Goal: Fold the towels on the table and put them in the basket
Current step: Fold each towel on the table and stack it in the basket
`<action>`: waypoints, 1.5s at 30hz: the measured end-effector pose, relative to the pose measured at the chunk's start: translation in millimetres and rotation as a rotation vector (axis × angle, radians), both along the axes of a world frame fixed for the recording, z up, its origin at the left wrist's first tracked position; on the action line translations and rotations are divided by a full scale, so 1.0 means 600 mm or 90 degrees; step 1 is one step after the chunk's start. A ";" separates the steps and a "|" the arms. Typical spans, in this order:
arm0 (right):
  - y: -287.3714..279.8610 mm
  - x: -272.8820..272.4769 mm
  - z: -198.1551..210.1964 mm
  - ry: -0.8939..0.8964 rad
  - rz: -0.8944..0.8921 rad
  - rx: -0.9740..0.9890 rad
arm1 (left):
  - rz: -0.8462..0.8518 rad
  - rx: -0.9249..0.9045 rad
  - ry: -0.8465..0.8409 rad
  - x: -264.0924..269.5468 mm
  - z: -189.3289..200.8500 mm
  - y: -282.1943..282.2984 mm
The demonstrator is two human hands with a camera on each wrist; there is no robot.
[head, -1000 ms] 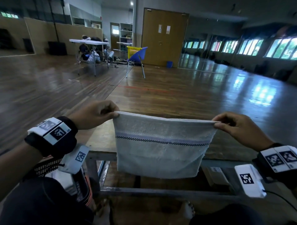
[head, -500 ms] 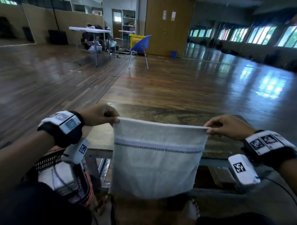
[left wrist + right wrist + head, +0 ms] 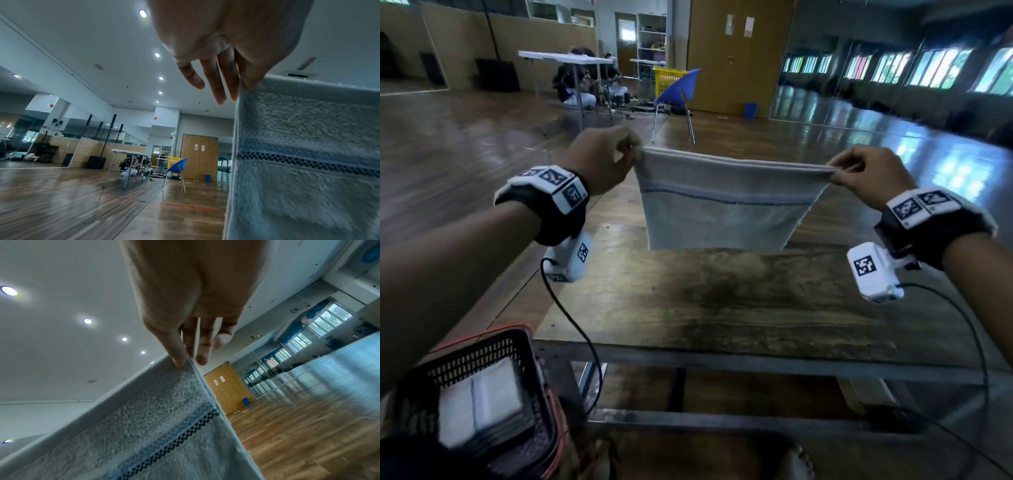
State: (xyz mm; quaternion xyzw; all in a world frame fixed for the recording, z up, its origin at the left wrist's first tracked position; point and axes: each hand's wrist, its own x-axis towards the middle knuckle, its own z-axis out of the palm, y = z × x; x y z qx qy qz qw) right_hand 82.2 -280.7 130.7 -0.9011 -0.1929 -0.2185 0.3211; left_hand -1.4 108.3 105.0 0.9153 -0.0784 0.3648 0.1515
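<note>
My left hand [image 3: 602, 161] and right hand [image 3: 869, 178] each pinch a top corner of the pale grey terry towel with a checkered stripe [image 3: 722, 212], hanging above the worn wooden table [image 3: 722, 308]; I should lower it flat, corners level.

Left wrist band [image 3: 551, 202]: black strap, white block with black square-code markers | left wrist camera [image 3: 569, 258]: white housing, one code marker, black cable | right wrist band [image 3: 924, 219]: same | right wrist camera [image 3: 873, 270]: white, marker, black cable | forearms bare | foot [image 3: 796, 464]: bare.
</note>
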 end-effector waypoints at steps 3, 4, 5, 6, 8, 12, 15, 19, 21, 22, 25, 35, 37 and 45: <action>0.002 0.002 -0.052 0.045 0.013 -0.024 | -0.018 0.015 0.091 -0.002 -0.058 0.005; -0.001 -0.001 -0.078 0.072 0.018 -0.037 | -0.028 0.017 0.132 -0.007 -0.082 0.005; -0.004 -0.008 -0.109 0.106 0.027 -0.051 | -0.041 0.019 0.175 -0.016 -0.108 0.004; -0.010 -0.018 -0.142 0.145 0.038 -0.065 | -0.058 0.022 0.222 -0.029 -0.134 0.002; -0.027 -0.048 -0.211 0.220 0.069 -0.094 | -0.094 0.034 0.321 -0.065 -0.187 -0.004; -0.069 -0.110 -0.321 0.394 0.179 -0.157 | -0.185 0.029 0.560 -0.146 -0.272 -0.016; -0.091 -0.130 -0.354 0.488 0.234 -0.158 | -0.228 -0.004 0.667 -0.171 -0.293 -0.017; -0.084 -0.114 -0.358 0.467 0.227 -0.089 | -0.179 -0.037 0.599 -0.139 -0.306 0.002; -0.068 -0.090 -0.364 0.419 0.195 -0.067 | -0.135 -0.048 0.541 -0.115 -0.318 0.010; -0.057 -0.077 -0.368 0.396 0.173 -0.074 | -0.120 -0.051 0.509 -0.105 -0.325 0.012; -0.022 -0.047 -0.389 0.355 0.111 -0.131 | -0.110 -0.022 0.477 -0.084 -0.338 0.006; -0.020 -0.099 -0.394 0.389 0.157 -0.345 | -0.075 0.169 0.627 -0.111 -0.328 -0.006; -0.020 -0.109 -0.380 0.433 0.158 -0.312 | -0.124 0.103 0.636 -0.113 -0.320 0.000; 0.004 -0.024 -0.358 0.354 0.069 -0.147 | -0.067 -0.073 0.502 -0.043 -0.307 0.020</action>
